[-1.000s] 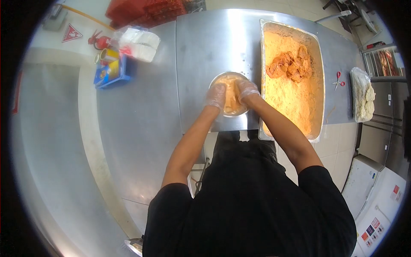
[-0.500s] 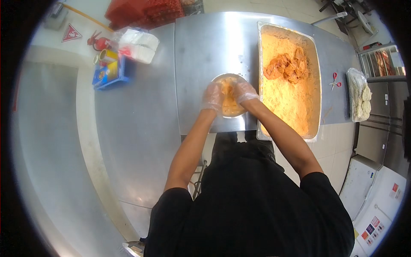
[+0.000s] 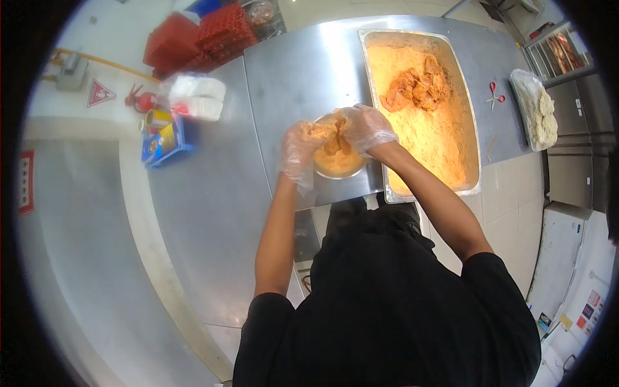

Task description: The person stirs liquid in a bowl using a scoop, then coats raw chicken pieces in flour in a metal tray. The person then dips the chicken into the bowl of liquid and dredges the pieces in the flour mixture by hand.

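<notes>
Both my hands wear clear plastic gloves and are raised over a round metal bowl with orange-yellow contents. A wet, orange-coated piece of raw meat, which looks like chicken, hangs between them above the bowl. My left hand is closed on its left side, at the bowl's left rim. From the right, my right hand grips the other side. The fingertips are partly hidden by the loose gloves and the meat. Right of the bowl is a deep metal pan of orange flour, with a pile of coated meat on it.
Red-handled scissors and a plastic-wrapped tray of pale lumps lie right of the pan. On the steel table's left stand a blue basket and a white bagged packet. Red crates are stacked behind.
My hands have lifted out of the bowl and moved apart, raising the coated meat between them. The view has turned slightly, shifting the surroundings.
</notes>
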{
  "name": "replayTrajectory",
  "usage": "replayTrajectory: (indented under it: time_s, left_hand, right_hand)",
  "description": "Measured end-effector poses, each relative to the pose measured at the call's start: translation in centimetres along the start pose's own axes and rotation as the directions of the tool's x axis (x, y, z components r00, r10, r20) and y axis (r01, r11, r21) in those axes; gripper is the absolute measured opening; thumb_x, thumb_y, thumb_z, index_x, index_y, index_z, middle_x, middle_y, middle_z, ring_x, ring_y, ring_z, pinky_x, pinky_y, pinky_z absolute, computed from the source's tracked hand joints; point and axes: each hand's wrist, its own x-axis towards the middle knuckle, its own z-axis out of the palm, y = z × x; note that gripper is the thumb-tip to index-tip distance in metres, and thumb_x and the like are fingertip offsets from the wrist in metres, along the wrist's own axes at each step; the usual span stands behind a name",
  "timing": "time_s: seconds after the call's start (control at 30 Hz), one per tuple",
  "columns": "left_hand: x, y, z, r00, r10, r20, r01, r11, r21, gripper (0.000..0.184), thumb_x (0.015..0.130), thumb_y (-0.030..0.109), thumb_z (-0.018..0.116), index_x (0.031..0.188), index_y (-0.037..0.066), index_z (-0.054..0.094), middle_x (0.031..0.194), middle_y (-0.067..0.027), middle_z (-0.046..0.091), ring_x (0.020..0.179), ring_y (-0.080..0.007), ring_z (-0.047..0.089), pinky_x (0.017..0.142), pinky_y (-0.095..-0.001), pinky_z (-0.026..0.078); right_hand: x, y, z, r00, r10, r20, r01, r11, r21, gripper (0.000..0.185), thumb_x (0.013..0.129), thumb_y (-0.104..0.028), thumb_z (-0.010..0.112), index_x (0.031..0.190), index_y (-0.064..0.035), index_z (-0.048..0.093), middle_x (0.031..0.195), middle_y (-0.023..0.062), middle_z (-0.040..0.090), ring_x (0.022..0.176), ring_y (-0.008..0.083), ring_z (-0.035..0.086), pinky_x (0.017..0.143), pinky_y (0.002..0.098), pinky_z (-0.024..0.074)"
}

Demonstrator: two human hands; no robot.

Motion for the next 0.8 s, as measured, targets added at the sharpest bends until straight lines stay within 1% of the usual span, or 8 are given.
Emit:
replayTrajectory:
  time_s: [0.13, 0.23, 0.33, 0.43, 0.53, 0.63, 0.73, 0.8]
  left_hand:
    - [-0.8, 0.3, 0.7, 1.0, -0.003, 0.006, 0.0, 0.914, 0.405, 0.019, 0.074, 0.011, 0.073, 0.086, -0.003, 0.067, 0.075, -0.0131, 0.068, 0.071, -0.019, 0.066, 0.064, -0.034, 0.053]
    - [-0.9, 0.9, 1.5, 0.997, 0.066, -0.039, -0.04, 0.882, 0.469, 0.021, 0.074, 0.015, 0.07, 0.084, -0.003, 0.066, 0.073, -0.0159, 0.067, 0.067, -0.0256, 0.065, 0.063, -0.0369, 0.052]
    - [-1.5, 3.9, 1.6, 0.988, 0.134, -0.075, -0.091, 0.904, 0.417, 0.019, 0.076, 0.016, 0.067, 0.084, -0.002, 0.067, 0.072, -0.0155, 0.067, 0.065, -0.0279, 0.064, 0.062, -0.039, 0.051]
    - [-0.6, 4.8, 1.4, 0.997, 0.067, 0.033, -0.074, 0.868, 0.49, 0.019, 0.077, 0.016, 0.066, 0.083, -0.001, 0.068, 0.071, -0.0154, 0.067, 0.062, -0.0274, 0.063, 0.06, -0.0392, 0.049]
    - [-0.8, 4.7, 2.6, 0.961, 0.275, -0.037, -0.198, 0.773, 0.603, 0.017, 0.077, 0.016, 0.065, 0.082, -0.001, 0.068, 0.071, -0.0175, 0.067, 0.062, -0.0303, 0.064, 0.058, -0.0392, 0.049]
    - [-0.4, 4.0, 2.3, 1.0, -0.028, -0.01, 0.029, 0.849, 0.528, 0.019, 0.078, 0.019, 0.062, 0.087, 0.004, 0.069, 0.084, -0.0196, 0.067, 0.081, -0.0378, 0.065, 0.07, -0.0443, 0.05]
    - [0.1, 4.6, 2.3, 0.996, -0.008, -0.084, 0.059, 0.781, 0.622, 0.016, 0.074, 0.015, 0.066, 0.082, 0.002, 0.07, 0.077, -0.0208, 0.067, 0.072, -0.0358, 0.067, 0.064, -0.0408, 0.052]
    - [-1.1, 3.8, 2.0, 0.997, 0.055, -0.052, -0.003, 0.716, 0.698, 0.016, 0.072, 0.015, 0.067, 0.081, 0.002, 0.07, 0.076, -0.0205, 0.067, 0.072, -0.0354, 0.066, 0.064, -0.0414, 0.052]
  right_hand:
    - [-0.3, 1.0, 1.8, 0.994, 0.11, 0.003, -0.11, 0.994, 0.023, 0.029, 0.074, -0.02, 0.067, 0.103, -0.0175, 0.069, 0.099, 0.0149, 0.065, 0.09, 0.035, 0.063, 0.076, 0.0426, 0.0523]
    - [-1.2, 1.1, 1.7, 0.997, -0.048, -0.067, 0.048, 0.999, -0.004, 0.029, 0.079, -0.019, 0.06, 0.107, -0.0111, 0.065, 0.1, 0.0145, 0.063, 0.091, 0.0324, 0.064, 0.077, 0.0412, 0.0528]
    - [-1.8, -0.7, 0.2, 0.996, -0.018, -0.088, 0.019, 1.0, 0.006, 0.026, 0.078, -0.017, 0.061, 0.103, -0.0105, 0.065, 0.097, 0.0152, 0.063, 0.089, 0.0326, 0.064, 0.074, 0.0418, 0.0533]
    - [-1.3, -1.5, -0.3, 0.998, -0.06, -0.007, 0.06, 0.998, 0.032, 0.026, 0.077, -0.018, 0.063, 0.101, -0.0103, 0.064, 0.097, 0.0167, 0.061, 0.088, 0.0331, 0.064, 0.072, 0.0424, 0.0536]
    - [-2.0, -1.9, -0.8, 0.984, -0.115, -0.134, 0.126, 0.989, 0.079, 0.025, 0.078, -0.02, 0.063, 0.1, -0.0095, 0.063, 0.098, 0.0182, 0.061, 0.087, 0.034, 0.064, 0.07, 0.0436, 0.0535]
    - [-2.8, -0.9, 1.8, 0.993, -0.084, -0.088, 0.094, 0.989, 0.115, 0.022, 0.079, -0.02, 0.063, 0.097, -0.0086, 0.063, 0.102, 0.0166, 0.061, 0.086, 0.0343, 0.063, 0.077, 0.042, 0.052]
    - [-0.8, -0.5, 0.0, 0.999, -0.019, -0.032, 0.029, 0.934, 0.357, 0.016, 0.079, -0.019, 0.062, 0.091, -0.009, 0.065, 0.102, 0.0151, 0.062, 0.089, 0.0321, 0.062, 0.081, 0.0401, 0.0503]
    - [-2.0, -0.9, 0.3, 0.998, -0.057, -0.023, 0.061, 0.919, 0.389, 0.014, 0.079, -0.019, 0.062, 0.088, -0.0093, 0.066, 0.103, 0.0143, 0.062, 0.092, 0.0302, 0.061, 0.083, 0.039, 0.0496]
